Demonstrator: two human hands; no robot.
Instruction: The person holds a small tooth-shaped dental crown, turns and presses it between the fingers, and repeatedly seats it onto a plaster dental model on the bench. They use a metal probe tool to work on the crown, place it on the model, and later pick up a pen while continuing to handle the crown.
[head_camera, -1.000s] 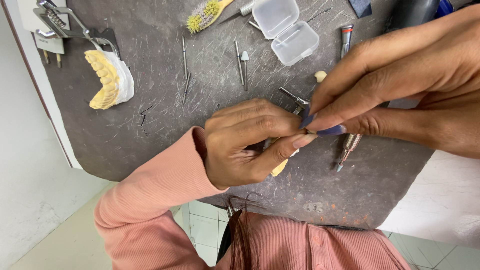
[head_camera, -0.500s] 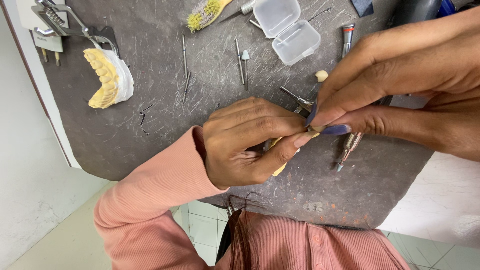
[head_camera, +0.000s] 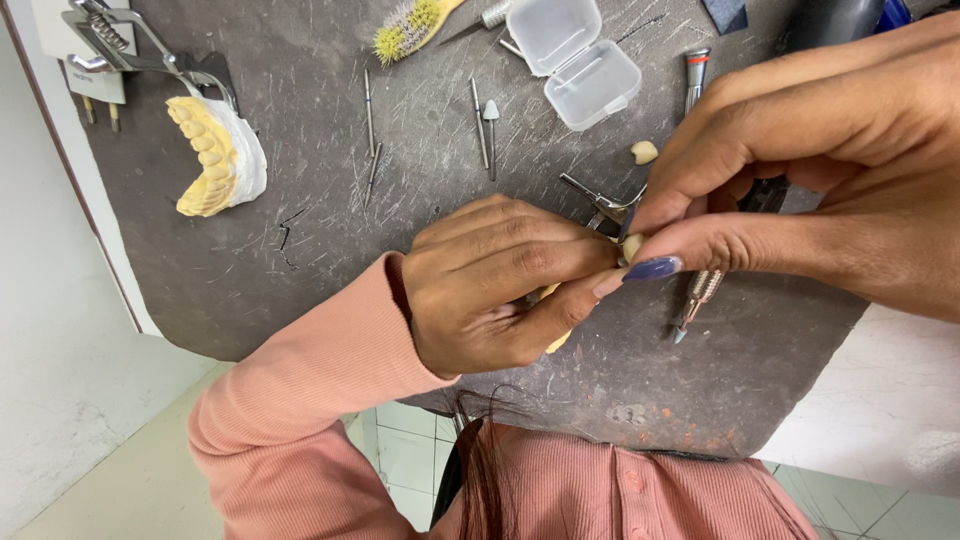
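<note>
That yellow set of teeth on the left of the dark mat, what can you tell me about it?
The model of teeth is a curved arch of yellow teeth set in a white base that looks like plaster. It lies on the scratched dark mat near its upper left edge, with the arch bulging towards that edge. A metal hinged frame reaches it from above and seems to touch the base. Neither hand is near it.

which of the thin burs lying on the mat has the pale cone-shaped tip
The short bur just left of the clear plastic box. Its top ends in a pale cone; the others beside it are plain thin metal shafts.
</note>
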